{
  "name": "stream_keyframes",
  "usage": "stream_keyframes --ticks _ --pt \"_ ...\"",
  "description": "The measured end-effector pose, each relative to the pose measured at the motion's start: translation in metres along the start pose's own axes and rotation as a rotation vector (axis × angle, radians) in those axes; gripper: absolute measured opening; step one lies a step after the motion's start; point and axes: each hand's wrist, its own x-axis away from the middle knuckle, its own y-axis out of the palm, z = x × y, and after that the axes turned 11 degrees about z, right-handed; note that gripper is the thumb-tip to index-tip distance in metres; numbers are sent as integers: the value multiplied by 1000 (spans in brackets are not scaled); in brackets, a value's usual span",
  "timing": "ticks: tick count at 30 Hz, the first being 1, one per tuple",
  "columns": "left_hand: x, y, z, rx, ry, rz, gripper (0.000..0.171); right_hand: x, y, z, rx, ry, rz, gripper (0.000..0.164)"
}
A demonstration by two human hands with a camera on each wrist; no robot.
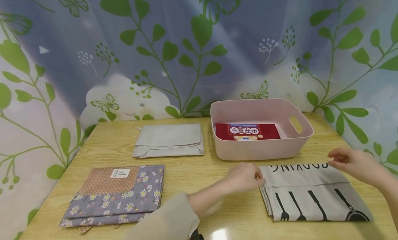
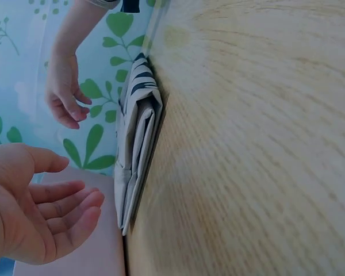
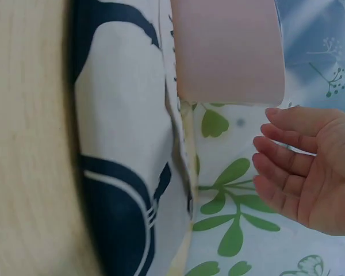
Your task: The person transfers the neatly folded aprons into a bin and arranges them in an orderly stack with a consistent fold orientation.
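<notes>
A folded beige cloth (image 1: 306,195), printed with black kitchen utensils and lettering, lies flat at the front right of the table. Its stacked layers (image 2: 139,138) show edge-on in the left wrist view. Near its left edge is my left hand (image 1: 244,177), fingers loosely curled; from the left wrist view, that hand (image 2: 43,204) appears apart from the cloth and holds nothing. My right hand (image 1: 357,164) hovers by the cloth's far right corner. In the right wrist view, the right hand's (image 3: 310,169) fingers are relaxed, with nothing in them.
Behind the cloth stands a pink basin (image 1: 258,150) with a red printed packet (image 1: 267,131) inside. A folded grey cloth (image 1: 169,136) lies back left. A folded purple floral cloth (image 1: 124,202) with a brown dotted patch is front left. A patterned curtain (image 1: 174,32) hangs behind the table.
</notes>
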Motion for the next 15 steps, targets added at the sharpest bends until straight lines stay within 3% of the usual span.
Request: stream_keyframes --ticks 8,15 --pt "0 8 2 126 -13 -41 22 2 12 17 11 33 -48 39" --pt "4 14 5 276 -137 -43 35 4 16 29 6 67 -77 47"
